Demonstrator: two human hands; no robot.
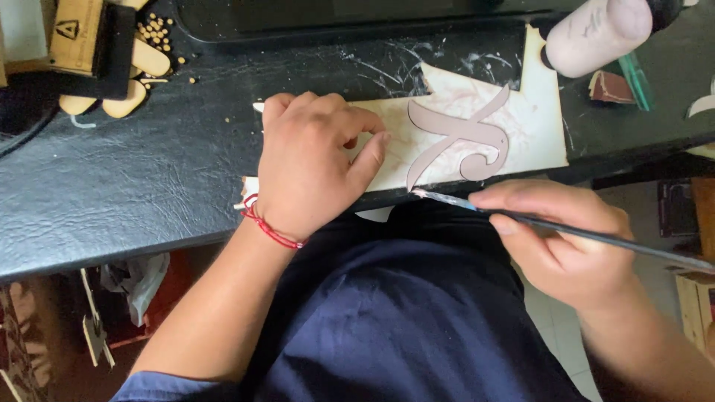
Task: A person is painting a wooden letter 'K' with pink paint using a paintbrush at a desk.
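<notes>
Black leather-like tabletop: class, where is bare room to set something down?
Free: the black leather-like tabletop left of the left hand, below the small tan wooden pieces. Crowded: the pale wooden board, curly grey letter cutout, right hand.

Light: soft, even daylight, fairly bright.
Glare: pale sheen on the black worktop.
Shadows: faint, under the left hand.
Focus: centre sharp; the far right bottle slightly blurred.

Black table bears stained board, wooden beads.

Cut-out letter lies on board, right of left hand.
</notes>
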